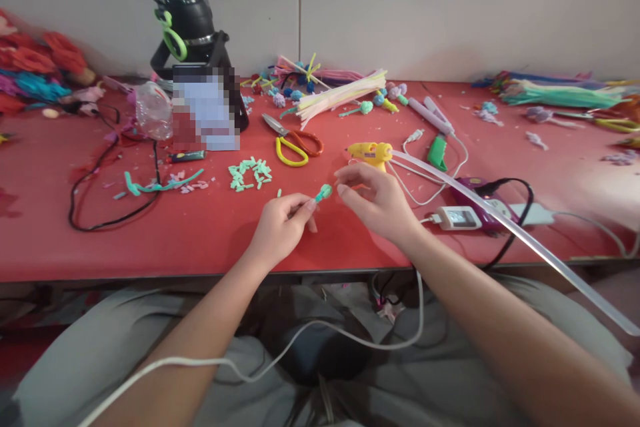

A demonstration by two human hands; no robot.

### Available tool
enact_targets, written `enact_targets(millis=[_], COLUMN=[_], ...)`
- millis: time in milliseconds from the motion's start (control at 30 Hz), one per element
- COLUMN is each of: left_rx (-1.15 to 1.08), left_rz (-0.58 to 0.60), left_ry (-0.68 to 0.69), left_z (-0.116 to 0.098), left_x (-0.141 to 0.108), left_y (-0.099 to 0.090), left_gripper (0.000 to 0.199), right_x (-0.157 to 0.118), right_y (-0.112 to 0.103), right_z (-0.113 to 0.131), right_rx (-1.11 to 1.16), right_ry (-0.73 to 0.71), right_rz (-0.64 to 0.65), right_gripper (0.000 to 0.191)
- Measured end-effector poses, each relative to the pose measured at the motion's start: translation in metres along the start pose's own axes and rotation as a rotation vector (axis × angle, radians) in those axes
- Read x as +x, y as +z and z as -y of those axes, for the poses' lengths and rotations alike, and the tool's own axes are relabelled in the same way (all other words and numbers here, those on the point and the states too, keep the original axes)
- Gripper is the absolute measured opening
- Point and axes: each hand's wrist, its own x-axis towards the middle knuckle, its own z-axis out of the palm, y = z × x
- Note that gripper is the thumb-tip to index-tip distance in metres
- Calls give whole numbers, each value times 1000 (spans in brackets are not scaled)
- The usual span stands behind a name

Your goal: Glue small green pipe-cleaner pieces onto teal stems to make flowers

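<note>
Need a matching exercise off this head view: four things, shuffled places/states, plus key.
1. Metal scissors with yellow and red handles
2. Yellow plastic glue gun
3. Small green fuzzy piece
4. Large black lidded bottle

A. Pinched in the left hand's grip
B. At the back, by the pale wall
C. Long clear stick protruding from its rear
D. Tips pointing back and left

Pairs: 1-D, 2-C, 3-A, 4-B
</note>
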Motion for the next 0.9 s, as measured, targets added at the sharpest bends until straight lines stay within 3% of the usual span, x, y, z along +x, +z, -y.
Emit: enact_targets(millis=[200,900], left_rx=[17,32], left_rz=[10,14], left_ry=[3,17], left_z=[-3,-7], left_x=[0,0], left_y=[0,1], left_gripper=[27,27], right_x=[1,1], right_y=[2,7], right_z=[-3,-5], right_rx=[50,75], right_ry=[68,55], right_rz=[84,55], right_gripper=[22,14])
